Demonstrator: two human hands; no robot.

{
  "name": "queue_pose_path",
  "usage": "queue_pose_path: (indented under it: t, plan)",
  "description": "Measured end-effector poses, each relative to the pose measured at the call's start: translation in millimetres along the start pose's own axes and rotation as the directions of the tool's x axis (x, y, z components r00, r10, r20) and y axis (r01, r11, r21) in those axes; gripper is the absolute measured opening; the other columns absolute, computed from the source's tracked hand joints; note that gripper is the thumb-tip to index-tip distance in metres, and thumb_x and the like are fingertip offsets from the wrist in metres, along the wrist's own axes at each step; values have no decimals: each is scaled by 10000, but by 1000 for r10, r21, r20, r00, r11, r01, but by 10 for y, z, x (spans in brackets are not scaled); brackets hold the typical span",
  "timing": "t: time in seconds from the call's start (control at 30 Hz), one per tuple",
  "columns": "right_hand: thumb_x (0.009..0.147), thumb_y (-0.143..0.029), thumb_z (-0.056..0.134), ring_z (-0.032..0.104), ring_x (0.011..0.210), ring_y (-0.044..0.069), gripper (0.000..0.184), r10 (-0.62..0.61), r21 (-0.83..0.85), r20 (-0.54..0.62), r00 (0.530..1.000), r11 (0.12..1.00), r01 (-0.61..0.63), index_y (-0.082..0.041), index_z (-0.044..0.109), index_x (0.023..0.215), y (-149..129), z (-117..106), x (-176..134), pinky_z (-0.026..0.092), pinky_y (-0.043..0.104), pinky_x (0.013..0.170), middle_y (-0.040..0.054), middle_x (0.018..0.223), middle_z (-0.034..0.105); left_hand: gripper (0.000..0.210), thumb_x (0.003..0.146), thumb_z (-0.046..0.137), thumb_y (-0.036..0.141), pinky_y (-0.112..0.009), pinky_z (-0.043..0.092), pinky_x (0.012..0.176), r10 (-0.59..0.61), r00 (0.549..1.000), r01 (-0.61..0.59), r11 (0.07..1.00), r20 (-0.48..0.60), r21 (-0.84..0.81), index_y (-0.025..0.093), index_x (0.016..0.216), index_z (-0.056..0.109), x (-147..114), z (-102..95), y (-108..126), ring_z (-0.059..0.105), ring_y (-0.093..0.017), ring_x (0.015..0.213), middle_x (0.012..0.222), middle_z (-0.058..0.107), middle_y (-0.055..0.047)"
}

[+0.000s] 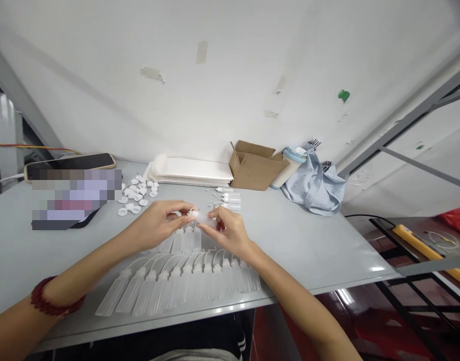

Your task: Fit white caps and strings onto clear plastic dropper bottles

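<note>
Above the middle of the table, my left hand [165,220] pinches a small white cap [193,213] between thumb and fingertips. My right hand [227,228] grips a translucent plastic bottle [205,218] whose top meets that cap. The fingers hide part of both. Below my hands lies a row of clear flat bottles [158,288] with thin curved tubes at their tops. A shorter row of similar bottles [186,239] rests just behind it. A few more small bottles [230,199] lie beyond my right hand. Loose white caps [134,193] are scattered to the left.
At the back stand a stack of white trays [194,170], an open cardboard box [254,168], a blue-lidded cup [289,168] and a light blue cloth bag [314,183]. A phone [71,165] leans at the left behind a blurred screen [77,198]. The table's front edge [158,323] is near my body.
</note>
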State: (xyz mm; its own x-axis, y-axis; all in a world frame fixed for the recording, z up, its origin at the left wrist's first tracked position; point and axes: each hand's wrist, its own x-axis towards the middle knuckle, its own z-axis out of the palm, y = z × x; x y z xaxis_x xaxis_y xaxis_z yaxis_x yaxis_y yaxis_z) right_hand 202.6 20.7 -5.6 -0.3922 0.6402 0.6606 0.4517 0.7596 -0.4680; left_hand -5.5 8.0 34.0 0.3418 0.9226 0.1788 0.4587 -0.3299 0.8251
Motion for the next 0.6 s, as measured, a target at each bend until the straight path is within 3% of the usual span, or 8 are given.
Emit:
queue_pose_path:
  t: [0.1,0.23,0.3,0.5,0.6]
  plan:
    - [894,-392,593,466,482,83,234,-66,-67,-9,998,996,65,-172,538,836,15,6,9,396,210,485,14,689,610,356,822,570,507,-240,512,557,-61,998,61,998,-3,-25,203,922,726,7,0,45,629,-155,628,834,732,-28]
    - [932,-323,537,533,545,102,171,-228,-254,-20,973,943,216,-190,518,827,20,15,6,402,223,506,52,774,662,442,846,512,531,-241,507,525,-132,990,134,990,50,-48,176,641,677,39,2,54,594,-131,514,633,687,-21]
    - [936,-293,537,572,592,115,157,-307,-325,-43,951,904,278,-194,504,819,14,13,8,408,222,516,50,760,663,456,848,508,524,-247,512,536,-129,987,134,990,91,-50,174,596,656,46,-2,50,595,-134,514,594,669,-20]
    - [945,-294,531,568,574,117,156,-339,-318,-42,940,896,309,-186,491,839,26,-2,33,416,226,517,43,740,661,322,825,582,475,-245,526,614,-51,997,54,998,60,-36,208,945,716,10,3,42,632,-139,632,894,729,-18]
    - [949,-311,525,553,552,111,163,-315,-295,-39,948,910,291,-184,501,850,42,-2,40,411,226,506,44,744,663,341,834,570,493,-243,522,608,-79,995,82,996,64,-44,206,958,706,4,14,48,629,-140,630,893,717,-20]
